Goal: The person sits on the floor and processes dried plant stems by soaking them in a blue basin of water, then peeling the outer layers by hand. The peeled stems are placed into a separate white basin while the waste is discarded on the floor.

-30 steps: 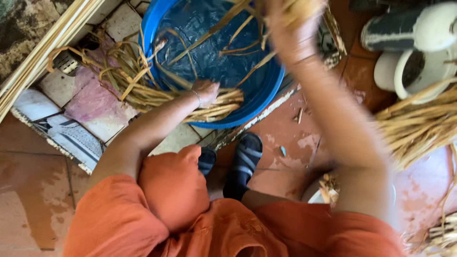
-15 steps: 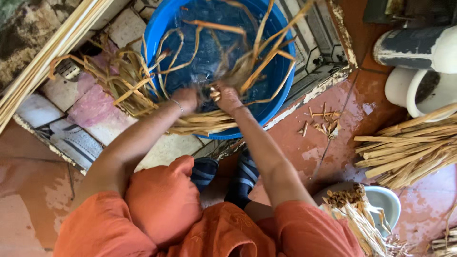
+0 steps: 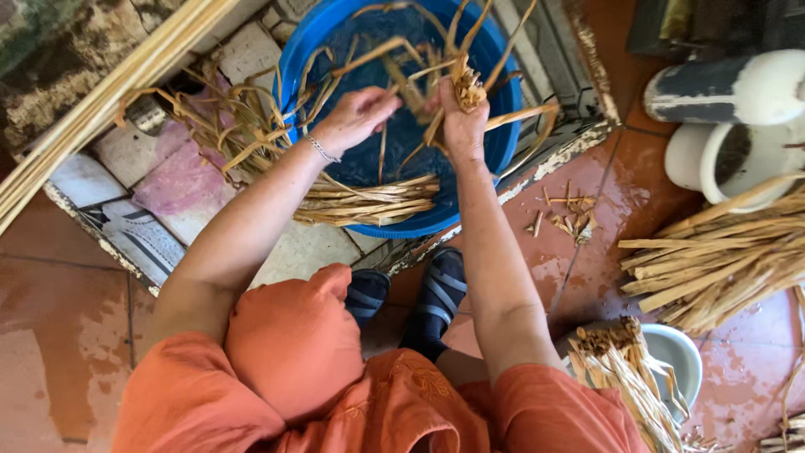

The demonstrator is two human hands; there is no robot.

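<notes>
A bunch of tan, wet reed strips (image 3: 459, 84) stands in your right hand (image 3: 461, 126), which is closed around it above the round blue plastic basin (image 3: 306, 50); loose ends fan up and out over the dark water. Your left hand (image 3: 356, 113) hovers just beside it over the basin, fingers curled on a single strip from the same tangle. A flat sheaf of straw-coloured strips (image 3: 373, 201) lies across the near rim of the basin, below your wrists. More strips spill over the far left rim onto pale stone slabs (image 3: 243, 59). Your dark striped shoes (image 3: 436, 294) rest on the wet red tiled floor (image 3: 604, 252). To the right lies a pile of dry cut reeds (image 3: 713, 260), near a white ceramic pot (image 3: 729, 168).
</notes>
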